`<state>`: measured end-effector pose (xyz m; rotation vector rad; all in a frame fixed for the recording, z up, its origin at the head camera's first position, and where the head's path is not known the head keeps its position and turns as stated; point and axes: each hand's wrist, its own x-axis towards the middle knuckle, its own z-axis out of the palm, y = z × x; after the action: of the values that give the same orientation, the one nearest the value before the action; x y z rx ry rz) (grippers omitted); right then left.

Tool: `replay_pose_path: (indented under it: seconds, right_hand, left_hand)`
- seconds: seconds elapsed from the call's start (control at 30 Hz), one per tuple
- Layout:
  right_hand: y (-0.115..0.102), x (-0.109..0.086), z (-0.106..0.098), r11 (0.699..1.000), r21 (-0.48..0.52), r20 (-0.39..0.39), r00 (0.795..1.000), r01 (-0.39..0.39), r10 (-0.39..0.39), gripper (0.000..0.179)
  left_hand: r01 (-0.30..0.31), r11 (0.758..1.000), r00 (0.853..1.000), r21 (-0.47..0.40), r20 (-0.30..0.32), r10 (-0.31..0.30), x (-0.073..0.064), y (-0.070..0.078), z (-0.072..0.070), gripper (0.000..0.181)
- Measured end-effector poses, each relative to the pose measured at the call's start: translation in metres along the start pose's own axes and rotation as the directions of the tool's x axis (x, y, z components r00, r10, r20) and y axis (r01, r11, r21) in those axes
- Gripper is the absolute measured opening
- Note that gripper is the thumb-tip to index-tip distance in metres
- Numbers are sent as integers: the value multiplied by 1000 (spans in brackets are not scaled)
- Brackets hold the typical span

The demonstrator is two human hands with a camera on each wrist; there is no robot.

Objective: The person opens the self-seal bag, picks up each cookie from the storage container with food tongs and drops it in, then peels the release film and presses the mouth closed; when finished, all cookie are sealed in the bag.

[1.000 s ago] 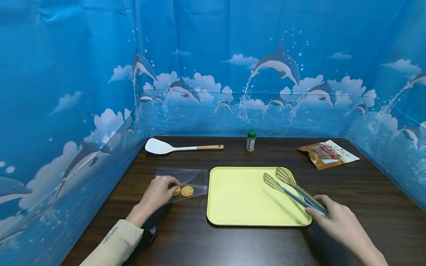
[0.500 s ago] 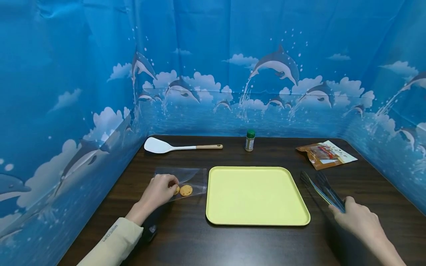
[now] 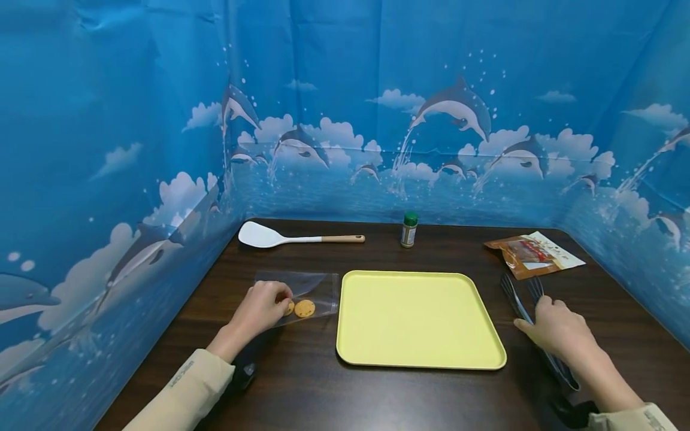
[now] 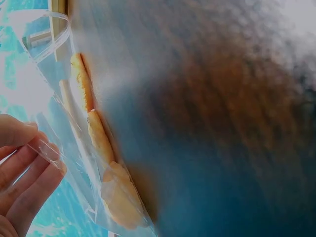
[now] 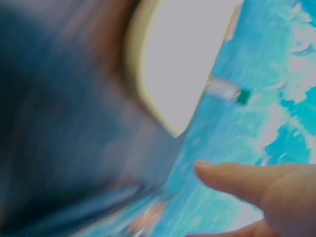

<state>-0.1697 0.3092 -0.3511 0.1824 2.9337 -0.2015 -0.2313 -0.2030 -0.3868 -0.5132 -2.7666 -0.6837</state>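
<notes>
My left hand [image 3: 261, 306] pinches the bag [image 3: 321, 288], middle left; a tug could spill the cookies [image 3: 305, 309]; my right hand [image 3: 562, 329], lower right, is loose

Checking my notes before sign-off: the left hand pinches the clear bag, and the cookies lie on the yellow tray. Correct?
No: the cookies lie in the clear bag, not on the yellow tray, as the head view shows. The left hand does pinch the clear bag.

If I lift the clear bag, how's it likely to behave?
The bag will likely flop: it looks thin and wrinkles where the left hand pinches it. The cookies inside look thin and baked, so they might crack if squeezed.
</notes>
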Motion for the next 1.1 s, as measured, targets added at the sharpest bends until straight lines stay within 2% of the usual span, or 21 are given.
replay_pose_path:
  seconds: [0.07,0.13,0.23,0.33,0.43,0.57,0.7,0.77,0.87,1.0,1.1]
  right_hand:
    - [-16,-1,-4,996,49,-80,994,74,-70,75]
    - [-34,0,-5,979,120,-140,979,164,-147,64]
    - [-68,4,-3,928,226,-211,945,296,-250,45]
    - [-104,13,1,865,331,-223,922,376,-316,34]
    - [-140,25,6,796,448,-182,913,407,-365,29]
    - [-190,43,14,703,596,-128,910,388,-394,26]
    - [-236,60,25,614,699,-117,906,366,-406,28]
    - [-253,66,30,586,731,-113,908,351,-403,31]
    - [-273,72,38,578,748,-112,920,327,-375,34]
    - [-291,77,46,638,698,-125,933,325,-338,30]
    - [-299,78,50,647,681,-146,930,342,-337,23]
  left_hand:
    - [-2,1000,1000,9,3,2,1,1,0,5]
    - [4,1000,1000,17,5,-4,1,2,-1,5]
    - [23,999,1000,22,9,-23,0,3,-1,5]
    - [32,999,999,23,10,-32,-2,3,-1,5]
    - [22,1000,1000,23,5,-22,-2,2,0,5]
    - [-9,1000,1000,25,-13,10,0,2,-1,5]
    - [-25,1000,999,18,-30,25,0,2,-3,5]
    - [-25,1000,999,11,-29,25,0,2,-3,5]
    - [-22,1000,1000,10,-3,22,0,3,-3,6]
    - [16,999,995,27,98,-19,3,8,-4,12]
    - [58,998,987,32,151,-63,9,17,-6,17]
